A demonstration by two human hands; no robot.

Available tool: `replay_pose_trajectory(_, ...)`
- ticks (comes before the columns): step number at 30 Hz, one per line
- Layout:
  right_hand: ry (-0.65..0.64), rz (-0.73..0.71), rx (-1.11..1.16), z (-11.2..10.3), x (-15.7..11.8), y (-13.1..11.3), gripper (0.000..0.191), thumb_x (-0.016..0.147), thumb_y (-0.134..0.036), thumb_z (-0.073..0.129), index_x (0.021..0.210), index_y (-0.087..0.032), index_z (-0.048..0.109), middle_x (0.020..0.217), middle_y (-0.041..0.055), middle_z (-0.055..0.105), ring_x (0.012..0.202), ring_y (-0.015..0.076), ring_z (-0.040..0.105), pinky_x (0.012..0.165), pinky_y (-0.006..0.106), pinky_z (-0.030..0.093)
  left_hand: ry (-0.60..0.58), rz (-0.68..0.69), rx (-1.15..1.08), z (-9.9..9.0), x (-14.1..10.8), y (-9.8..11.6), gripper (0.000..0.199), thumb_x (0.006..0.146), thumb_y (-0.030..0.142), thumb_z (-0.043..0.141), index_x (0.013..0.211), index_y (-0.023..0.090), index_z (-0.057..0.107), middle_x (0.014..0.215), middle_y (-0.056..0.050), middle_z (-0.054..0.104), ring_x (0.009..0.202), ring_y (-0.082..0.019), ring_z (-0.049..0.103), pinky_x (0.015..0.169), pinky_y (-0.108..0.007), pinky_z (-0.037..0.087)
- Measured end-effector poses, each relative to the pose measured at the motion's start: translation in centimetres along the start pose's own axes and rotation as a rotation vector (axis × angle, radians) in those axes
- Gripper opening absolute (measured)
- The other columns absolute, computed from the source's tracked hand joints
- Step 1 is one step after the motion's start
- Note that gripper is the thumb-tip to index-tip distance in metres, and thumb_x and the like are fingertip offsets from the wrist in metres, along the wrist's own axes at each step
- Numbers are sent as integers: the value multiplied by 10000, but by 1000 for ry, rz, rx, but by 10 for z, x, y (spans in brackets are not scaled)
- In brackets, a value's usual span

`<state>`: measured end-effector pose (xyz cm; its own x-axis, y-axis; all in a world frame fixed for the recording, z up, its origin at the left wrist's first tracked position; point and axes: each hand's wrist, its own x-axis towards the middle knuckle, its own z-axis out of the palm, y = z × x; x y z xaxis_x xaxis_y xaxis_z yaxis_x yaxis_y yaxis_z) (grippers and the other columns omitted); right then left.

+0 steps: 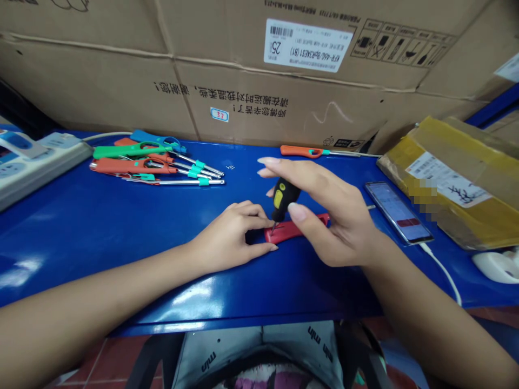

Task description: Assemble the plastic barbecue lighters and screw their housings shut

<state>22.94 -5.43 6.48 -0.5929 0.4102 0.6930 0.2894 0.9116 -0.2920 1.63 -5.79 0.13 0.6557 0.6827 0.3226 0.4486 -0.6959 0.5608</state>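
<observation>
A red long-neck lighter [290, 231] lies on the blue table, partly covered by my right hand. My left hand [227, 235] pinches its left end between thumb and fingers. Above it, my right hand [340, 210] has its thumb and fingers around a short black-and-yellow screwdriver [280, 199], the fingers loosely stretched. The screwdriver stands tilted, its tip at the left end of the red lighter's body. A few tiny screws [230, 167] appear to lie on the table beyond my left hand.
Several lighters in orange, green and blue [140, 136] are heaped at the left, beside a white power strip [44, 159]. An orange lighter [300, 151] lies at the back. On the right are a phone [399, 212] with a cable and a taped parcel [450, 178]. A large cardboard box [231, 48] stands behind.
</observation>
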Motion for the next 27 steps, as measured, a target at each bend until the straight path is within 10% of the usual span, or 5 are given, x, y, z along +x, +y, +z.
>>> replay_pose_trajectory(7, 119, -32, -47, 2, 0, 0, 264, 963, -317, 643, 1211, -226, 647, 928, 35, 715, 909, 210, 690, 903, 427, 598, 0, 2, -2, 0, 1, 0, 234, 877, 330, 759, 1077, 210, 745, 985, -42, 713, 940, -223, 644, 849, -386, 492)
replay_pose_trajectory(13, -12, 5, 11, -1, 1, -5, 368, 1029, -228, 460, 1389, -213, 537, 1232, 80, 683, 1094, 214, 673, 975, 421, 574, -4, 2, -3, 0, 1, 1, 183, 875, 332, 758, 1014, 214, 753, 1015, -36, 723, 976, -227, 649, 898, -399, 488)
replay_pose_trajectory(19, 106, -20, -37, 1, 2, -4, 238, 956, -315, 651, 1188, -262, 648, 949, 32, 716, 920, 217, 688, 867, 416, 611, -15, -30, -6, 0, 1, 1, 190, 876, 341, 752, 1019, 215, 749, 1002, -37, 716, 955, -221, 648, 873, -385, 501)
replay_pose_trajectory(27, -6, 16, 100, -3, 2, -5, 342, 1027, -240, 489, 1357, -216, 577, 1154, 65, 721, 967, 185, 707, 883, 374, 612, 0, -5, 1, 0, 0, -1, 229, 877, 345, 758, 1068, 219, 751, 1014, -40, 714, 978, -230, 645, 889, -397, 490)
